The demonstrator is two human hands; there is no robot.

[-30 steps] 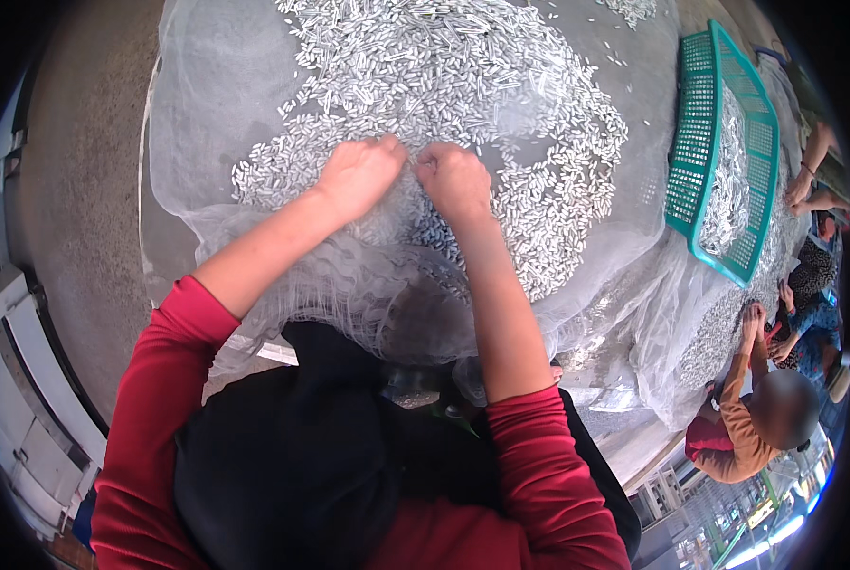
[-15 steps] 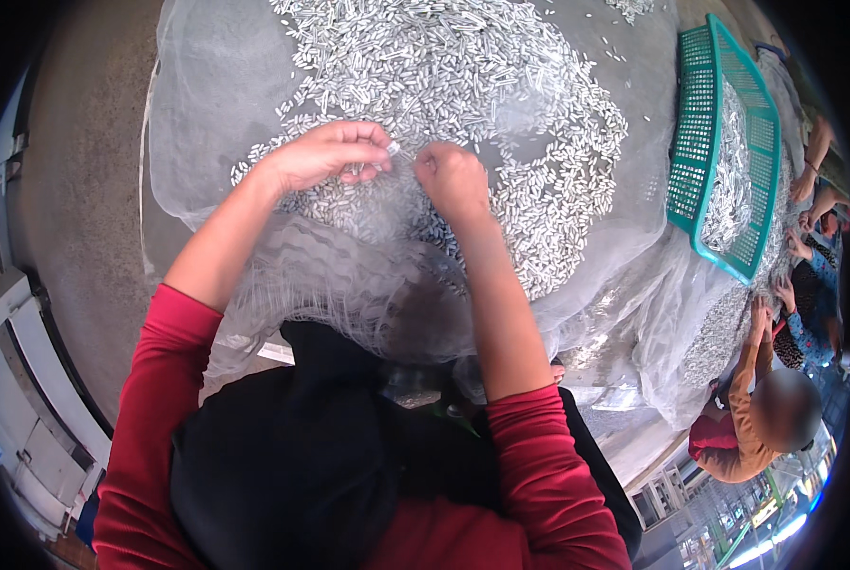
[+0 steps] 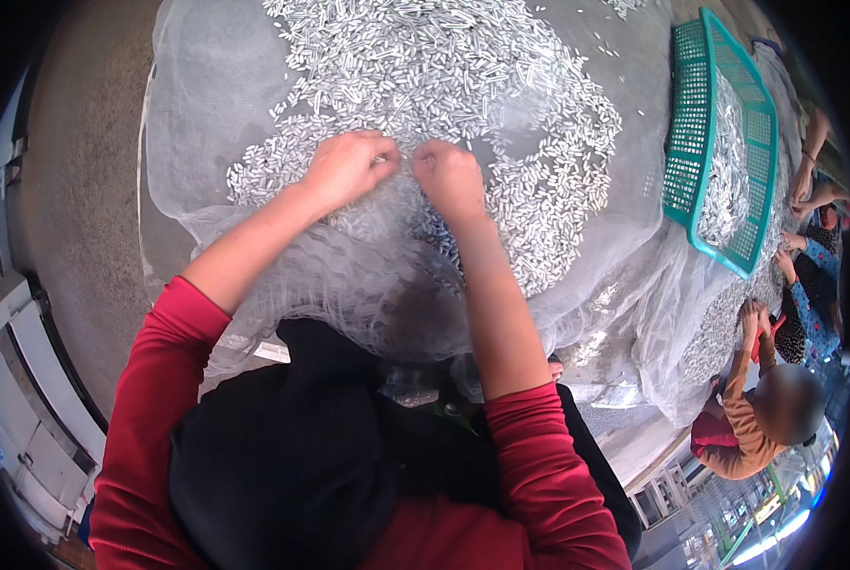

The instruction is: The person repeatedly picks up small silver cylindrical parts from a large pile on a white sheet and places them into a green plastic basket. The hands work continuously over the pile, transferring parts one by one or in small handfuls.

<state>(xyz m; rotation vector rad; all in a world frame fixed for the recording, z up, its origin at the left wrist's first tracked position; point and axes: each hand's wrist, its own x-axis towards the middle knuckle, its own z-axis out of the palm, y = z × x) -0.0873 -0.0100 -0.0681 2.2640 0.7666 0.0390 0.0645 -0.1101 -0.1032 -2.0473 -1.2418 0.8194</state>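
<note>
A wide spread of small, elongated silvery pieces [image 3: 548, 180] lies over a sheer white netting [image 3: 226, 104]. Above its near side my left hand [image 3: 352, 169] is closed, thumb and fingers pinched together; whatever they hold is too small to make out. Close to its right, a narrow gap apart, my right hand [image 3: 451, 179] is curled with the fingertips pressed together. What lies between those fingertips is hidden. Bunched netting [image 3: 340, 275] lies in folds under my forearms, between the pieces and my lap.
A green plastic basket [image 3: 693, 133] with silvery strips inside stands tilted at the right. Beyond it, several people's hands work over more silvery pieces; one person [image 3: 753, 427] wears a brown sleeve. White panels [image 3: 45, 380] stand at the left, past bare grey floor [image 3: 88, 161].
My left hand has turned palm-down and its fingers have closed in, hiding the small pale piece seen at its fingertips before. My right hand has hardly moved.
</note>
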